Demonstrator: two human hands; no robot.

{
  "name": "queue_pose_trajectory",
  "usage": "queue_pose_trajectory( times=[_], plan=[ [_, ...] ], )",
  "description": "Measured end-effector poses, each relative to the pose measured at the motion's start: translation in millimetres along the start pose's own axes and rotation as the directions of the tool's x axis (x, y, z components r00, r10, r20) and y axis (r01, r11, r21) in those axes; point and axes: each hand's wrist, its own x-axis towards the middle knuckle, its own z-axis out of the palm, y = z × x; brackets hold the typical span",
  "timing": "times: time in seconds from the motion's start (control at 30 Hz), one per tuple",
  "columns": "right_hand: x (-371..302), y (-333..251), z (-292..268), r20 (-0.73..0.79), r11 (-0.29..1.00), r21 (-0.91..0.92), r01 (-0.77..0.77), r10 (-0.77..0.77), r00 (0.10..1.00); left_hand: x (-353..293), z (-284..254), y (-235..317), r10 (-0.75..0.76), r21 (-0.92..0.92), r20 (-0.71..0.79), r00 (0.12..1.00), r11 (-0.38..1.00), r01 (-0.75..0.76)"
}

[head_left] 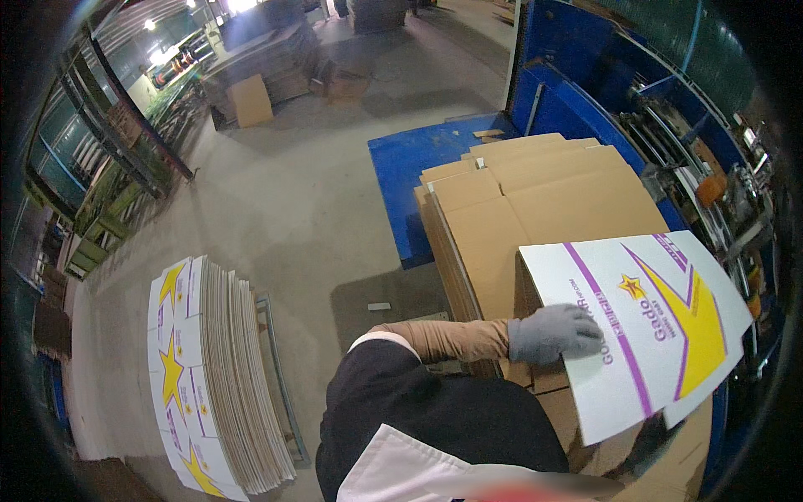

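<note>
My left hand (556,333), in a grey glove, is closed over the near-left edge of a white printed cardboard sheet (619,335) with purple stripes and yellow shapes. Its fingers lie on the printed face; the thumb is hidden. The sheet is tilted and raised over a stack of flat brown cardboard (577,188). At the sheet's lower edge, my right hand (651,445) shows as a dark glove in shadow, its fingers mostly hidden. Another white corner shows beneath the sheet at lower right.
A blue metal plate (397,180) lies under and beside the brown stack. Blue machinery (577,92) with rails stands along the right. At left, a stack of printed cardboard sheets (238,376) rests on the floor beside a metal frame (284,393). More cardboard piles (268,63) stand farther back.
</note>
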Motion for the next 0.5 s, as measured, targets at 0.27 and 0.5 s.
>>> queue_pose_trajectory(
  times=[0.27,0.5],
  plan=[
    [-109.2,8.7,-82.6,-0.635,0.994,0.019,-0.112,0.098,0.766,16.4,-64.6,-20.9,0.064,0.104,-0.094,0.993,0.993,-0.055],
    [-333.8,50.6,-238.4,-0.962,0.975,-0.079,-0.208,-0.020,0.271,1.5,-111.8,-4.1,-0.347,0.027,-0.328,0.879,0.926,0.376]
  ],
)
